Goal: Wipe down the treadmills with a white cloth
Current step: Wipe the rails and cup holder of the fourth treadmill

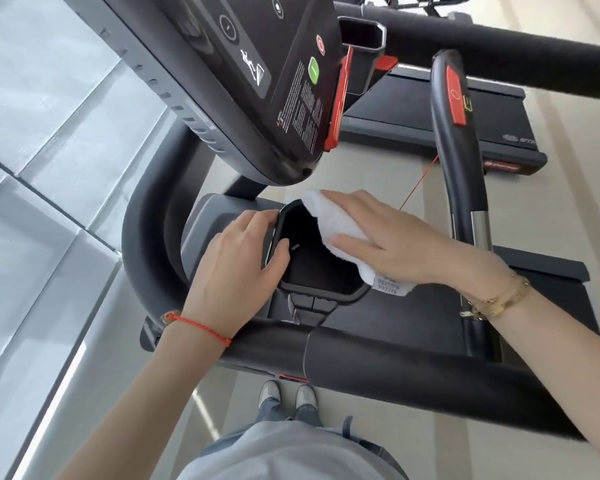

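Right hand (406, 244) lies flat on the folded white terry cloth (340, 237), fingers straight and slightly spread, thumb stretched along the cloth's near edge, palm pressing down. Cloth sits on the right rim of the black recessed cup-holder tray (312, 268) of the nearer dark grey treadmill (361, 362), draped partly into the recess; a printed label shows at the cloth's near corner. Gold chain bracelet (499, 299) on the right wrist.

Left hand (236, 265) grips the tray's left rim: thumb hooked inside the recess, the other fingers curled over the outer edge, close together. How hard it grips is not clear from here. Red string bracelet (201, 325) on the left wrist.

Black tilted console panel (274, 71) with a green button and red trim hangs above the tray. Thick black padded handlebar (378, 365) crosses in front of the person, below both wrists. A second treadmill's black deck (430, 116) lies further back on the right. Pale beige floor (551, 202) under the machines, grey tiled wall panels (49, 133) on the left. Grey-white shoes (288, 396) visible below the bar.
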### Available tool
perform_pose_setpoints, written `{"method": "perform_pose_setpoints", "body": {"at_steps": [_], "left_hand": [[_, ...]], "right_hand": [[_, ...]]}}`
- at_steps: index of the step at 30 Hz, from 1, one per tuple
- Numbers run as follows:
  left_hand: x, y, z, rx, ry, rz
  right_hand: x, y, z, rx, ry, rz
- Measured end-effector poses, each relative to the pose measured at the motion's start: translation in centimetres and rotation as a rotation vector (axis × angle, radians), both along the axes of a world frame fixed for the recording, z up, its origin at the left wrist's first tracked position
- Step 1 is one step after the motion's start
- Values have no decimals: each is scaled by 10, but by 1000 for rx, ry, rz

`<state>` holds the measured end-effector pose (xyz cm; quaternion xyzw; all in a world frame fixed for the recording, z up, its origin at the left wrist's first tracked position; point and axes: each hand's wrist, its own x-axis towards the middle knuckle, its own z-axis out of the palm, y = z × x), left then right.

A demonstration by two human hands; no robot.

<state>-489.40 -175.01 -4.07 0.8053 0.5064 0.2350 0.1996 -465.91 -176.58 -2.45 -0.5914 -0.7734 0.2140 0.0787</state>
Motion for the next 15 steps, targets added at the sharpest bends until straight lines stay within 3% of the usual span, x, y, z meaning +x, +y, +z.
{"method": "perform_pose_setpoints", "body": {"at_steps": [2,9,12,15], "left_hand": [[1,0,-1,-9,-10,-10],[1,-2,1,-3,-20,-19],[1,-2,1,-1,-13,-20],[0,-2,1,-2,-18,-29]], "right_hand": [[-2,0,2,-33,34,26],[-35,41,0,117,-182,155],[-30,38,-5,132,-123,91],[-12,21,-7,60,74,-67]]}}
